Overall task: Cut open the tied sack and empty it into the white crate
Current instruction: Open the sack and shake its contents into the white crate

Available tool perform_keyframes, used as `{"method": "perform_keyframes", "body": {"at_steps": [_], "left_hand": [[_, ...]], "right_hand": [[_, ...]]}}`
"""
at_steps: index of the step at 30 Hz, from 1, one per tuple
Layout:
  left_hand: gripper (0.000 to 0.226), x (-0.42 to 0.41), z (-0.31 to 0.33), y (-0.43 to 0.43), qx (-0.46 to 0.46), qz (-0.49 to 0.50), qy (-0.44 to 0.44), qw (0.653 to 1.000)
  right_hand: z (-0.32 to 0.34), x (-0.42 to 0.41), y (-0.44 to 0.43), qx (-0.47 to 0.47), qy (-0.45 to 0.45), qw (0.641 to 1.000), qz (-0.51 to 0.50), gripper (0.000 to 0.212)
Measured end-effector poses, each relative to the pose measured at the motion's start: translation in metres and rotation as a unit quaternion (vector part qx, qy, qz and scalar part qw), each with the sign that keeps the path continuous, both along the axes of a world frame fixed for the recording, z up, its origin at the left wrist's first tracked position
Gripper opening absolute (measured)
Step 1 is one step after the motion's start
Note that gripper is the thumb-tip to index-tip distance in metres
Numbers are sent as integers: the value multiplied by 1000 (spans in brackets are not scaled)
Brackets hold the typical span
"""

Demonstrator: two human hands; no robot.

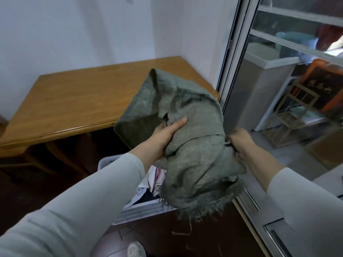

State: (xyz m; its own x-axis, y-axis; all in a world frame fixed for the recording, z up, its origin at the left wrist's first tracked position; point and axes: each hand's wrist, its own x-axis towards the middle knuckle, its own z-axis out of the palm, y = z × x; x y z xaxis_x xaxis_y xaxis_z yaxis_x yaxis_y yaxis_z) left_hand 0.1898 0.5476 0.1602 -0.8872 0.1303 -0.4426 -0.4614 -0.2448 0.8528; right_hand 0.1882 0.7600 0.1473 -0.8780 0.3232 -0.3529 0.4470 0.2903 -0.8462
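White-walled corner with a bare wooden desk (78, 93) beside a sliding glass door (241, 71), dark floor, green woven sack (194, 145) held upturned over the white crate (109, 161), crumpled clothes (148, 186) inside, left hand (167, 132) and right hand (239, 141) each clamped on the sack's sides, frayed mouth downward.

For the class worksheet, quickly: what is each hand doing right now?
Left hand: closed on the green sack, grip on its middle, above the white crate.
Right hand: closed on the sack's right side.
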Motion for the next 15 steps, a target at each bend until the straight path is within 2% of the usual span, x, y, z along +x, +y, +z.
{"method": "perform_keyframes", "body": {"at_steps": [1, 2, 3, 4, 5, 7, 10, 12, 14, 15], "left_hand": [[70, 1, -3, 0, -24, 15, 10, 1000], [65, 3, -5, 3, -35, 23, 17, 999], [61, 7, -5, 7, -46, 23, 25, 998], [54, 9, -8, 10, -57, 24, 28, 998], [46, 10, -10, 13, -70, 20, 31, 997], [32, 11, -11, 18, -81, 0, 33, 996], [47, 9, -14, 19, -78, -14, 12, 997], [54, 8, -15, 17, -75, -36, -13, 996], [48, 7, -14, 16, -90, -66, -23, 993], [46, 7, -10, 15, -147, -96, -18, 984]], "right_hand": [[4, -2, 3, -42, 63, 997, -24, 40], [12, -2, 2, -150, 88, 985, -26, 48], [18, -1, -1, -225, 84, 971, 13, 53], [24, 2, -4, -245, 63, 965, 77, 56], [25, 2, -6, -209, 34, 966, 151, 64], [23, 9, -15, -101, -9, 963, 250, 103], [6, 13, -28, -38, -19, 978, 204, 137], [-9, 14, -30, -3, 20, 985, 171, 136], [-16, 13, -27, 24, 61, 989, 133, 119], [-18, 12, -25, 39, 80, 989, 121, 112]]}}
